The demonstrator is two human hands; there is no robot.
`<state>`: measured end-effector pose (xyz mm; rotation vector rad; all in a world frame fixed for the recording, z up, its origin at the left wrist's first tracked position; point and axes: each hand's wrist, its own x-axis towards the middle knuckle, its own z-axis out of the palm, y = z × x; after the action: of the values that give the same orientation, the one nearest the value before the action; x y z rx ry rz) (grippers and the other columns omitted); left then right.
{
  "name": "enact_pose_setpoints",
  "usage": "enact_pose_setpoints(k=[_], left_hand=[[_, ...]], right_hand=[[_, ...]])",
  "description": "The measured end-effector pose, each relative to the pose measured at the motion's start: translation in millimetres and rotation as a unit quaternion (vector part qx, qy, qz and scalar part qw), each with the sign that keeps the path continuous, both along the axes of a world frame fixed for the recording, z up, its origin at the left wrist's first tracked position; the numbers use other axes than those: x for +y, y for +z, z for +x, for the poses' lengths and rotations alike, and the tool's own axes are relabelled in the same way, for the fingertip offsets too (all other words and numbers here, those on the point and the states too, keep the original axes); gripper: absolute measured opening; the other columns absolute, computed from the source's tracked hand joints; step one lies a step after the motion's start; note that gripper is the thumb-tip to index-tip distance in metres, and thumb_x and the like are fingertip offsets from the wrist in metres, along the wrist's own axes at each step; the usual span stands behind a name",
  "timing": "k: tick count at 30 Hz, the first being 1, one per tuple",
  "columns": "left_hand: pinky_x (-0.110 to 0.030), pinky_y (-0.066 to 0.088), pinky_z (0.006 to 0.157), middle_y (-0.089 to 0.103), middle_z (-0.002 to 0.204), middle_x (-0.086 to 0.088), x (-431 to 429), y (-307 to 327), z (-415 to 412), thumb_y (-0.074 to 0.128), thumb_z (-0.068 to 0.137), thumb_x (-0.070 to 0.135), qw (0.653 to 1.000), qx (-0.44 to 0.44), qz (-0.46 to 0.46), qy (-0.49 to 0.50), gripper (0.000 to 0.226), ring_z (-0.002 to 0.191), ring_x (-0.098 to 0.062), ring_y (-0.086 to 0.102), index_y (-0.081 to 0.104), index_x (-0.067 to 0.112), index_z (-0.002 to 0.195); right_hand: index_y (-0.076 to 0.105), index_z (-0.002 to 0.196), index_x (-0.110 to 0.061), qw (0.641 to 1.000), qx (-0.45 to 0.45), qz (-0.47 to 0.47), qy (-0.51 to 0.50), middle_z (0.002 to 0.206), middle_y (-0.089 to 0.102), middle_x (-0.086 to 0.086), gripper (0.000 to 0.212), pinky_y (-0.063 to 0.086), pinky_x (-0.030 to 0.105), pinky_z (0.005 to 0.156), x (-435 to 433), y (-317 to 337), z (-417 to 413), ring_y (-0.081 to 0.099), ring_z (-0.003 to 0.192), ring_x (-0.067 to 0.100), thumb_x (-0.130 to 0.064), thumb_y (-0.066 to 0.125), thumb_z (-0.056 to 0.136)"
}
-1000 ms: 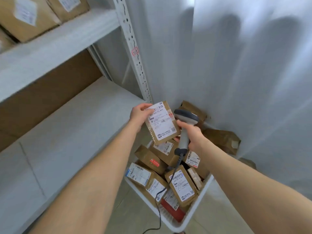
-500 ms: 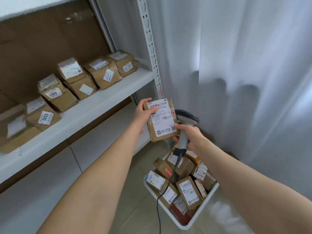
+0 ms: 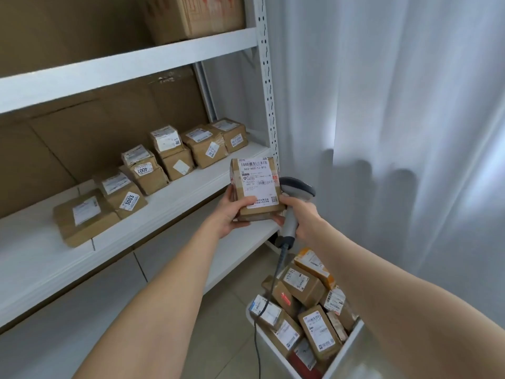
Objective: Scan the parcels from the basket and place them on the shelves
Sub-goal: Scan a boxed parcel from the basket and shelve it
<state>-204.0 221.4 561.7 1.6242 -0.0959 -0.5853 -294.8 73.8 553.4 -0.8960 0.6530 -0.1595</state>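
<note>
- Parcel (image 3: pixel 255 187): a brown box with its white barcode label facing the camera, held upright in the air just in front of the middle shelf (image 3: pixel 169 212).
- Left hand (image 3: pixel 232 212): grips the parcel's lower left corner. The thumb lies across the front face and the other fingers curl underneath it.
- Right hand (image 3: pixel 303 214): fingers are wrapped tight round the handle of a grey scanner (image 3: pixel 296 187). The scanner's head sits just above these fingers, touching or nearly touching the parcel's right edge.
- Cable (image 3: pixel 257 324): hangs from the handle below the right fingers, down past the basket.
- Basket (image 3: pixel 345 347): white, well below both hands and heaped with loose parcels (image 3: pixel 317 332).
- Row of parcels (image 3: pixel 142 170): stands on the middle shelf, beyond and left of the left fingers.
- Curtain (image 3: pixel 396 132): pale, hanging beyond the right hand.
</note>
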Motion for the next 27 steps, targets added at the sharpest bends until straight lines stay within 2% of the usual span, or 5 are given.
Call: enact_pose_setpoints(k=[5,8,12,18,27], left_hand=[[-0.048,0.051,0.09,0.06,0.125,-0.001,37.5,-3.6,11.8,0.073,0.081,0.013,1.0,-0.016,-0.006,0.025,0.071,0.1,-0.023,0.06,0.038,0.035,0.138],[-0.05,0.048,0.093,0.061,0.122,-0.001,57.6,-8.6,20.6,0.072,0.082,0.009,0.999,-0.014,-0.009,0.034,0.069,0.101,-0.023,0.06,0.039,0.034,0.138],[-0.055,0.043,0.1,0.059,0.127,-0.003,78.2,-15.6,33.6,0.071,0.082,0.006,0.999,-0.009,-0.019,0.035,0.073,0.105,-0.025,0.058,0.036,0.032,0.141],[-0.059,0.038,0.103,0.057,0.132,-0.004,100.7,-23.2,49.7,0.069,0.082,0.002,0.998,-0.003,-0.036,0.046,0.076,0.114,-0.029,0.057,0.034,0.031,0.143],[-0.06,0.041,0.101,0.057,0.133,-0.005,121.9,-26.0,67.0,0.069,0.082,0.002,0.998,0.006,-0.043,0.055,0.076,0.118,-0.03,0.056,0.035,0.031,0.144]], right_hand=[[0.058,0.101,-0.007,0.995,0.037,-0.097,0.005,0.091,0.065,0.015,0.022,0.058,0.038,0.074,35.8,10.8,6.6,0.065,0.079,0.026,-0.012,0.071,0.085],[0.059,0.094,-0.002,0.993,0.024,-0.112,0.027,0.072,0.062,0.014,0.013,0.052,0.033,0.06,56.1,17.8,6.3,0.057,0.058,0.021,-0.007,0.068,0.086],[0.059,0.086,-0.004,0.984,0.018,-0.164,0.069,0.063,0.056,0.011,0.008,0.048,0.026,0.047,80.1,24.7,4.5,0.05,0.05,0.018,-0.009,0.065,0.088],[0.058,0.091,-0.004,0.974,0.03,-0.197,0.108,0.062,0.057,0.01,0.009,0.048,0.024,0.045,106.7,31.4,10.2,0.051,0.048,0.016,-0.01,0.064,0.088],[0.057,0.082,-0.006,0.964,0.056,-0.23,0.125,0.063,0.055,0.009,0.006,0.047,0.025,0.049,128.1,41.0,15.3,0.049,0.05,0.016,-0.008,0.06,0.087]])
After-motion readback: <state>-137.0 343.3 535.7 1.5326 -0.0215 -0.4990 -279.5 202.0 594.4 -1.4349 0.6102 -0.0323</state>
